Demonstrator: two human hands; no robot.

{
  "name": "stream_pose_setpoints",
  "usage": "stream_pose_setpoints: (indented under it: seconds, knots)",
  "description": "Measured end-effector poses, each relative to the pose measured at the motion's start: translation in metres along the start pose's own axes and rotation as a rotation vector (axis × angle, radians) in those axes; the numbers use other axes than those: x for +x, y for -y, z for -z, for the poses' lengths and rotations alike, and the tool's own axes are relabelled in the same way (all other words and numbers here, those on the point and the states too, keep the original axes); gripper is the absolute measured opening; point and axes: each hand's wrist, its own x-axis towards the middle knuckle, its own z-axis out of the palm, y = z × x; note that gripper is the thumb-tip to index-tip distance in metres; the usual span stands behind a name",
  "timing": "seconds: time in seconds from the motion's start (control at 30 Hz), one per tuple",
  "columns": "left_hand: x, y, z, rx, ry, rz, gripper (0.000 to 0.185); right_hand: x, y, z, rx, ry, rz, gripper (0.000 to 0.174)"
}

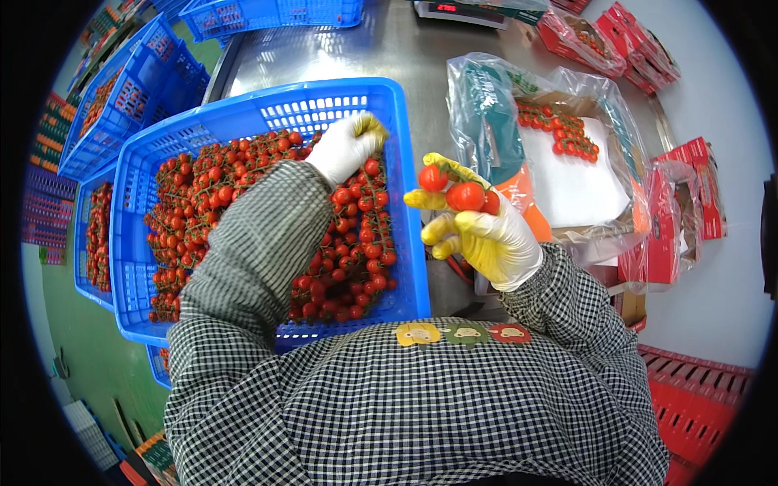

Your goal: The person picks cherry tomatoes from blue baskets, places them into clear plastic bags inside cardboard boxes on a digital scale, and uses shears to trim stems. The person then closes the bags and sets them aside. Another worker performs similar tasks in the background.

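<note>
My right hand (486,243), in a white glove with yellow-stained fingers, holds a short truss of cherry tomatoes (468,195) just right of the blue plastic crate (398,121). Above the crate's far right corner is my left hand (349,146), gloved the same way, its fingers curled in. Whether anything is inside those fingers cannot be seen. Many cherry tomatoes on the vine (225,176) fill the crate beneath my left arm, which hides some of them. To the right, an open carton (562,100) lined with clear plastic holds white paper (550,173) and a few tomato trusses (562,130).
A scale (462,13) with a lit display stands at the back of the steel table (419,58). Red cartons (659,225) line the right side. More blue crates (130,91) with tomatoes are at the left. Red slotted crates (699,395) are at lower right.
</note>
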Motion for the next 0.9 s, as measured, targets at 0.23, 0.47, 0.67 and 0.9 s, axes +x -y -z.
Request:
stream_pose_setpoints:
  seconds: [0.23, 0.47, 0.67, 0.9]
  knots:
    - [0.027, 0.063, -0.056, 1.016, 0.027, 0.166, 0.07, -0.015, 0.0, 0.018, 0.536, 0.231, -0.052, 0.063]
    - [0.04, 0.07, -0.051, 0.737, -0.062, 0.194, 0.058, -0.048, 0.008, 0.006, -0.096, -0.095, 0.22, 0.057]
    - [0.057, 0.102, -0.051, 0.717, 0.002, 0.151, 0.067, -0.067, 0.011, 0.009, -0.327, -0.265, 0.454, 0.052]
    - [0.054, 0.127, -0.013, -0.049, -0.275, 0.119, 0.043, -0.119, 0.041, 0.057, 0.166, -0.182, 0.376, 0.038]
